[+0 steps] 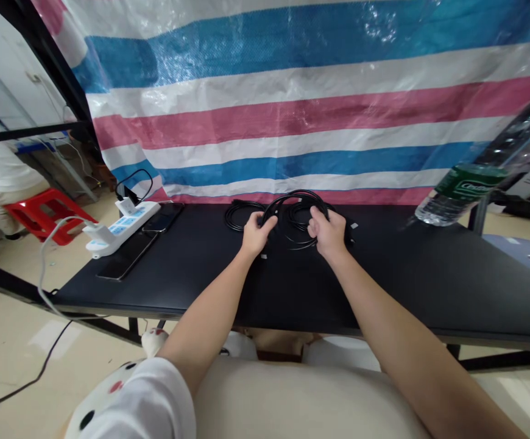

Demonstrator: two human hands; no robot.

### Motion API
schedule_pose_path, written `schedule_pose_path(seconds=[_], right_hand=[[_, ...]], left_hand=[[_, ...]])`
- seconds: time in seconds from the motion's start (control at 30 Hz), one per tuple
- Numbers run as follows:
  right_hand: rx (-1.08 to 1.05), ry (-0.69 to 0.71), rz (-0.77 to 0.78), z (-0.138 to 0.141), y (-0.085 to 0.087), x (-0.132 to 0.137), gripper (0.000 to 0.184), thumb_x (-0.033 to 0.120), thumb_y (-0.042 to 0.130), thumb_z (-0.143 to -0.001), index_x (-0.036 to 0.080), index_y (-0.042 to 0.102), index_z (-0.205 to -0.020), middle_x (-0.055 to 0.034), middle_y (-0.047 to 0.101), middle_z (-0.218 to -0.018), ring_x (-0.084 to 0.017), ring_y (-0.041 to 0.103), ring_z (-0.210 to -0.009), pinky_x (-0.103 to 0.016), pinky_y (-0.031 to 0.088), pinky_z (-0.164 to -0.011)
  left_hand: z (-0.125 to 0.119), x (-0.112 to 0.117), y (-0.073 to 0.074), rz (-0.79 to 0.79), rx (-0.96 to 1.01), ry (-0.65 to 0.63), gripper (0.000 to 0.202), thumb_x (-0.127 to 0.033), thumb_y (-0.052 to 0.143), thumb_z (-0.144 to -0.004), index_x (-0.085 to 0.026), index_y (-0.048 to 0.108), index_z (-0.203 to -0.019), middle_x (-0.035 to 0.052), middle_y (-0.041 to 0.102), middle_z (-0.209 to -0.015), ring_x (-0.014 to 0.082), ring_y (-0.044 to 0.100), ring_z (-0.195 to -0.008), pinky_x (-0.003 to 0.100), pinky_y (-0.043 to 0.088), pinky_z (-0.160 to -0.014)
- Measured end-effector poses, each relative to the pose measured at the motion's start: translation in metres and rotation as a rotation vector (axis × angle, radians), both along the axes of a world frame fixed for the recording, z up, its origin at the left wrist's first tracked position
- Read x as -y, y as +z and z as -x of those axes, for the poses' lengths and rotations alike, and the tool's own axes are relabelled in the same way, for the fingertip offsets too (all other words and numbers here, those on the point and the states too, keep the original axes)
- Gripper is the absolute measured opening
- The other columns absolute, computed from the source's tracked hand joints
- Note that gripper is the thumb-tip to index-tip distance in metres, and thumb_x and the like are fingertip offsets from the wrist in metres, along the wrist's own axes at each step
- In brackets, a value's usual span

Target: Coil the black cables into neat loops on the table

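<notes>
Between my two hands arches a bundle of black cable (298,195), lifted just over the dark table. My left hand (256,234) is closed around one side of the bundle, thumb on top. On the other side my right hand (328,231) grips it with curled fingers. Behind my left hand lies a coiled black cable (240,214) on the tabletop. Another black coil (298,218) shows through the arch, partly covered by the raised bundle. Small white tags show near the cables.
A white power strip (125,225) with plugs stands at the left, beside two phones, the nearer a dark phone (128,256). A water bottle (463,183) stands at the right. Striped sheeting (274,122) hangs behind the black table (192,274). A person sits on a red stool (50,213).
</notes>
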State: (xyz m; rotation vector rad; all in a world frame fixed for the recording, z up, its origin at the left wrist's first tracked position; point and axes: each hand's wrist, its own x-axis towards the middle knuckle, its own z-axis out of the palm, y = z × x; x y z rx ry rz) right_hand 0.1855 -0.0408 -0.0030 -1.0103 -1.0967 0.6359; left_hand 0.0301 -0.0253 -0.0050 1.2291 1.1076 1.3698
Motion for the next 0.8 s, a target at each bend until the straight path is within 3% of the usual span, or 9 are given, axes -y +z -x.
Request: schedule_pose_path(seconds=[0.1, 0.17, 0.23, 0.33, 0.47, 0.53, 0.63, 0.8], right_hand=[[-0.187, 0.199, 0.023, 0.001, 0.001, 0.0, 0.056, 0.062, 0.066, -0.065, 0.026, 0.026, -0.049, 0.009, 0.025, -0.037, -0.008, 0.026, -0.034, -0.024, 0.026, -0.034], [-0.166, 0.218, 0.059, 0.0, -0.002, -0.001, 0.056, 0.062, 0.066, -0.064, 0.025, 0.028, -0.047, 0.0081, 0.028, -0.037, -0.008, 0.028, -0.035, -0.024, 0.028, -0.035], [-0.044, 0.145, 0.097, 0.0, -0.006, -0.002, 0.051, 0.059, 0.066, -0.066, 0.025, 0.034, -0.044, 0.0061, 0.034, -0.037, -0.009, 0.034, -0.036, -0.025, 0.032, -0.039], [0.187, 0.063, 0.161, 0.002, -0.012, -0.004, 0.041, 0.051, 0.066, -0.069, 0.023, 0.047, -0.045, 0.0029, 0.045, -0.041, -0.012, 0.046, -0.042, -0.027, 0.039, -0.046], [0.451, 0.056, 0.298, 0.015, -0.007, 0.0, 0.033, 0.043, 0.058, -0.077, 0.021, 0.054, -0.053, -0.0032, 0.061, -0.056, -0.019, 0.061, -0.059, -0.03, 0.046, -0.06], [0.659, -0.055, 0.391, 0.025, 0.001, 0.002, 0.029, 0.039, 0.052, -0.083, 0.019, 0.062, -0.064, -0.0084, 0.068, -0.07, -0.023, 0.066, -0.074, -0.031, 0.047, -0.068], [0.97, -0.187, 0.572, 0.042, 0.017, -0.001, 0.037, 0.039, 0.044, -0.09, 0.014, 0.07, -0.091, -0.0164, 0.072, -0.092, -0.027, 0.067, -0.093, -0.033, 0.047, -0.078], [1.12, -0.05, 0.75, 0.069, 0.034, -0.025, 0.045, 0.033, 0.034, -0.094, 0.01, 0.069, -0.11, -0.021, 0.067, -0.115, -0.029, 0.064, -0.107, -0.034, 0.047, -0.085]], left_hand=[[-0.002, 0.001, 0.001, 0.029, -0.034, -0.16, 0.022, -0.028, 0.079, -0.062, -0.018, 0.063, -0.073, -0.0083, 0.045, -0.044, 0.0082, 0.041, -0.037, 0.022, 0.029, -0.04], [-0.002, -0.001, 0.001, 0.044, -0.005, -0.183, 0.021, -0.029, 0.077, -0.065, -0.017, 0.06, -0.061, -0.0065, 0.045, -0.043, 0.0085, 0.042, -0.039, 0.022, 0.032, -0.042], [-0.001, -0.005, 0.001, 0.061, 0.093, -0.135, 0.029, -0.031, 0.074, -0.068, -0.017, 0.053, -0.053, -0.0043, 0.047, -0.044, 0.0088, 0.046, -0.042, 0.022, 0.037, -0.046], [0.001, -0.008, 0.005, 0.117, 0.32, -0.067, 0.031, -0.034, 0.071, -0.072, -0.018, 0.05, -0.056, -0.0026, 0.053, -0.052, 0.0099, 0.054, -0.049, 0.022, 0.044, -0.05], [0.004, -0.008, 0.01, 0.202, 0.492, -0.03, 0.04, -0.035, 0.072, -0.072, -0.02, 0.038, -0.057, -0.0098, 0.036, -0.044, 0.0058, 0.038, -0.034, 0.019, 0.034, -0.038], [0.006, -0.01, 0.011, 0.198, 0.535, 0.044, 0.045, -0.033, 0.074, -0.07, -0.021, 0.033, -0.057, -0.0128, 0.026, -0.042, 0.0038, 0.029, -0.03, 0.018, 0.028, -0.035], [0.012, -0.017, 0.01, 0.165, 0.533, 0.204, 0.04, -0.028, 0.076, -0.066, -0.021, 0.037, -0.06, -0.0139, 0.026, -0.043, 0.0038, 0.031, -0.031, 0.018, 0.03, -0.036], [0.032, -0.03, 0.006, 0.12, 0.174, 0.528, 0.018, -0.018, 0.068, -0.068, -0.021, 0.053, -0.079, -0.0085, 0.05, -0.054, 0.0098, 0.054, -0.047, 0.024, 0.047, -0.056]])
